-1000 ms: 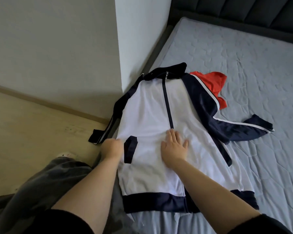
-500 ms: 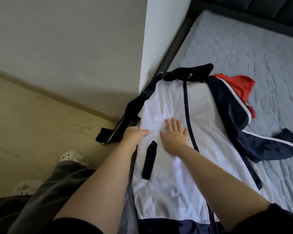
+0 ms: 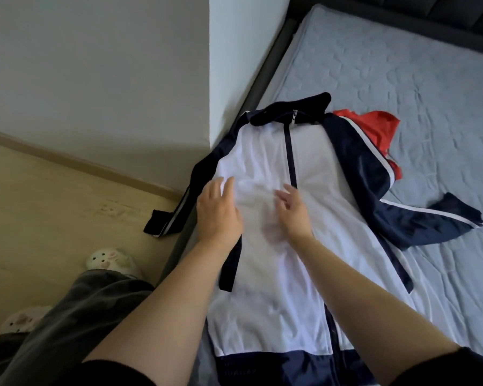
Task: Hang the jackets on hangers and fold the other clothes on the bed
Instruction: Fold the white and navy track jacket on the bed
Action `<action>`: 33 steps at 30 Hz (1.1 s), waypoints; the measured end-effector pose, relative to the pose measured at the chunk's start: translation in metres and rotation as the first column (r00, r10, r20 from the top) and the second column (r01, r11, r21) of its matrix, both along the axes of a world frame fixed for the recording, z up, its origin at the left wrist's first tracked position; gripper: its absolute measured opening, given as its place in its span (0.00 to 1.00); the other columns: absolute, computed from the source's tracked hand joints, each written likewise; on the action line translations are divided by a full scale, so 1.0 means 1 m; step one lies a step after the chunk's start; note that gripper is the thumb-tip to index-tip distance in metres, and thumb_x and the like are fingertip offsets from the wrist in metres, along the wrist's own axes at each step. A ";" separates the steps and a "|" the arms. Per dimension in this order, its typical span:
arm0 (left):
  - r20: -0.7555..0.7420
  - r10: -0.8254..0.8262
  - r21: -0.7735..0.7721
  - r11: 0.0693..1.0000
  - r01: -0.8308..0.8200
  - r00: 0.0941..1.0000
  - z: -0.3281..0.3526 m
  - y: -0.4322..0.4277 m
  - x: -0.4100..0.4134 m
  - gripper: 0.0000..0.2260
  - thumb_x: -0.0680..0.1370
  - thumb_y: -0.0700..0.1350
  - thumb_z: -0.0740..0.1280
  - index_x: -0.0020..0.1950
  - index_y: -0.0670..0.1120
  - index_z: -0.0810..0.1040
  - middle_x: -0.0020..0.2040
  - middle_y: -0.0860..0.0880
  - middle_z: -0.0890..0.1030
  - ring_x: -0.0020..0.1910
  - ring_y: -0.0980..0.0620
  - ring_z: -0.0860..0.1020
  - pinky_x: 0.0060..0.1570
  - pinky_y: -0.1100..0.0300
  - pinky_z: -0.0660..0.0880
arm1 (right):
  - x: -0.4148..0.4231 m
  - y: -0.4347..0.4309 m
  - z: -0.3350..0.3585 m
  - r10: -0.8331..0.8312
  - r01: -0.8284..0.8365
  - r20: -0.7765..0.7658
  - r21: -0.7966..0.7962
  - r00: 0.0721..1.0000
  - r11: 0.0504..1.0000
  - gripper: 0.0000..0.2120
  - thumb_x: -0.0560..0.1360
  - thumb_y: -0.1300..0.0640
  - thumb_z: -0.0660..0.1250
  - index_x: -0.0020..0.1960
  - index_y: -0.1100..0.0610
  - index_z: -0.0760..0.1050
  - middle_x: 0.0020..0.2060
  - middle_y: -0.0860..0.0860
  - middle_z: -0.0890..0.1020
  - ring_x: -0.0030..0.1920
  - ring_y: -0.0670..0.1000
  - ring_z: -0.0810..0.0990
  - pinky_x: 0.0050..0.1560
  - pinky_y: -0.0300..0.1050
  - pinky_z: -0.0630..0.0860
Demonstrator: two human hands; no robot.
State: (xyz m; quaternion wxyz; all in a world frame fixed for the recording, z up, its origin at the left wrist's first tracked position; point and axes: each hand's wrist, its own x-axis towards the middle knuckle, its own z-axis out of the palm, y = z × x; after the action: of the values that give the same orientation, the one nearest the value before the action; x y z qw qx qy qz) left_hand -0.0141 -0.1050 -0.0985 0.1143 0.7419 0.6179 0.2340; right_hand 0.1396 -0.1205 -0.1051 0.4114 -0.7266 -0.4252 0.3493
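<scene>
A home bedroom: bed (image 3: 402,65) with quilted grey mattress and padded dark headboard (image 3: 430,12), plain walls (image 3: 95,65), wood floor (image 3: 53,204).

white/navy zip jacket (image 3: 265,246) flat, front up, on bed (image 3: 430,93) edge; red garment (image 3: 379,129) partly beneath

A white and navy jacket (image 3: 276,274) is lying zipped on the bed (image 3: 402,79). The left hand (image 3: 218,215) is resting flat on its chest; the right hand (image 3: 294,213) (blurred) is spreading loose fingers (image 3: 289,190) beside the zipper (image 3: 290,157). One sleeve (image 3: 173,218) is hanging off the edge; a red garment (image 3: 374,129) is lying under the other.
</scene>
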 end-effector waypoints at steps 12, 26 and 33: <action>-0.200 -0.511 -0.526 0.776 0.349 0.836 0.007 0.005 0.096 0.28 0.82 0.51 0.52 0.77 0.54 0.40 0.78 0.50 0.43 0.76 0.46 0.42 0.72 0.41 0.50 | 0.171 0.034 0.090 -0.691 0.671 -0.294 -0.183 0.660 0.718 0.14 0.80 0.58 0.58 0.65 0.61 0.69 0.48 0.56 0.78 0.50 0.57 0.80 0.45 0.46 0.75; -0.320 -0.534 -0.555 0.775 0.302 0.782 0.000 0.000 0.107 0.26 0.82 0.53 0.49 0.77 0.56 0.40 0.77 0.48 0.35 0.76 0.45 0.37 0.70 0.38 0.48 | 0.221 0.051 0.068 -0.304 0.372 0.268 -0.253 0.914 0.893 0.23 0.80 0.51 0.55 0.68 0.66 0.66 0.62 0.61 0.74 0.64 0.60 0.72 0.55 0.45 0.68; -0.309 -0.504 -0.544 0.789 0.285 0.806 -0.006 -0.014 0.119 0.26 0.81 0.58 0.45 0.76 0.58 0.37 0.77 0.49 0.34 0.75 0.46 0.35 0.69 0.37 0.45 | 0.223 -0.015 0.019 -0.130 0.266 0.334 -0.402 0.933 0.876 0.17 0.77 0.51 0.61 0.55 0.63 0.75 0.48 0.59 0.78 0.51 0.59 0.76 0.47 0.45 0.68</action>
State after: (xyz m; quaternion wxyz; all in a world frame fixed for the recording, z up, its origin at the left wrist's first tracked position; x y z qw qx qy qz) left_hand 0.1048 -0.1194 -0.1041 0.1968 0.8391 0.4909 -0.1271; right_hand 0.3625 -0.1358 -0.0858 0.2012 -0.8848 -0.3144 0.2789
